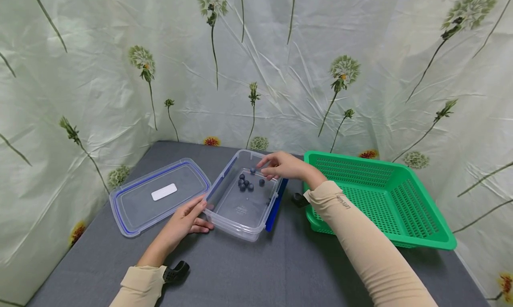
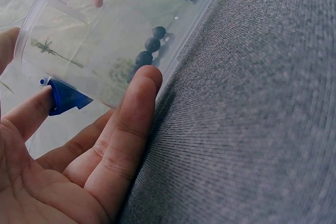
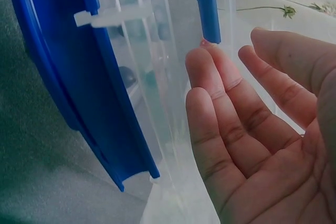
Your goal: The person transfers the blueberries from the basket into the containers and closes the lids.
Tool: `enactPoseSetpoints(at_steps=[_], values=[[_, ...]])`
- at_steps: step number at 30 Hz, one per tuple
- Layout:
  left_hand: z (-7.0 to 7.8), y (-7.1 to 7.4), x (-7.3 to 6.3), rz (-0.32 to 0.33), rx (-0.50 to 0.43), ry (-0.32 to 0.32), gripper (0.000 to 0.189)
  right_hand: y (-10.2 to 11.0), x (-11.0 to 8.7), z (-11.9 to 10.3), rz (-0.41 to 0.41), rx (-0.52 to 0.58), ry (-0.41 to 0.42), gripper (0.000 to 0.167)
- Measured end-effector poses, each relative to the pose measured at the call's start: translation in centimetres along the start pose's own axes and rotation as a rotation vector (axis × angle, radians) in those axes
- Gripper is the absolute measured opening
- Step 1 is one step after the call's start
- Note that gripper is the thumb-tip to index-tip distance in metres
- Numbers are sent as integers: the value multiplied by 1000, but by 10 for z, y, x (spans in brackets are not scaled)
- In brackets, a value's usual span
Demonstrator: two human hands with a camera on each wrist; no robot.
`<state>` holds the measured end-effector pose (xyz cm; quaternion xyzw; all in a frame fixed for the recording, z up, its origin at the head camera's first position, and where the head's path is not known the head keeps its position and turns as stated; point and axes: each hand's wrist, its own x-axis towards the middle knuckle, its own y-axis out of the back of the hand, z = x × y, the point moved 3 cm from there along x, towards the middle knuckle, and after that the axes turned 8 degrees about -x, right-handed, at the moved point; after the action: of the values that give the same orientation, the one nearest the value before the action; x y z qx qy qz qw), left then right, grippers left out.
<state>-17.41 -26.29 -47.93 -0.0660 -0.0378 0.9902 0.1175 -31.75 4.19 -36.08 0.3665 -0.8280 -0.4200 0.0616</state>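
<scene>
A clear plastic food container with blue side clips stands in the middle of the table, holding several blueberries, mostly clustered towards its far half. My left hand grips its near left corner, thumb at the rim and fingers against the outer wall; the left wrist view shows the fingers low beside the tabletop. Over the container's far right part hovers my right hand, its fingers loosely bent. Nothing shows between the right fingers and thumb in the right wrist view. One blueberry lies just left of those fingertips.
To the left lies the container's clear lid, with a blue seal and a white label. A green perforated basket stands on the right, partly behind my right forearm. Patterned cloth hangs behind the grey-covered table.
</scene>
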Motion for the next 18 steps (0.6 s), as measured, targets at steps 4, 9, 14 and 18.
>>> enactPoseSetpoints(at_steps=[4, 9, 14, 18], values=[[-1, 1, 0, -3, 4, -2, 63, 3, -3, 2, 21, 29, 1, 34], [-1, 2, 1, -5, 4, -1, 63, 6, -6, 8, 42, 43, 6, 33], [-1, 2, 1, -8, 4, 1, 63, 10, -9, 16, 66, 38, 3, 32], [-1, 2, 1, -11, 2, -4, 63, 13, -13, 18, 80, 39, 5, 32]])
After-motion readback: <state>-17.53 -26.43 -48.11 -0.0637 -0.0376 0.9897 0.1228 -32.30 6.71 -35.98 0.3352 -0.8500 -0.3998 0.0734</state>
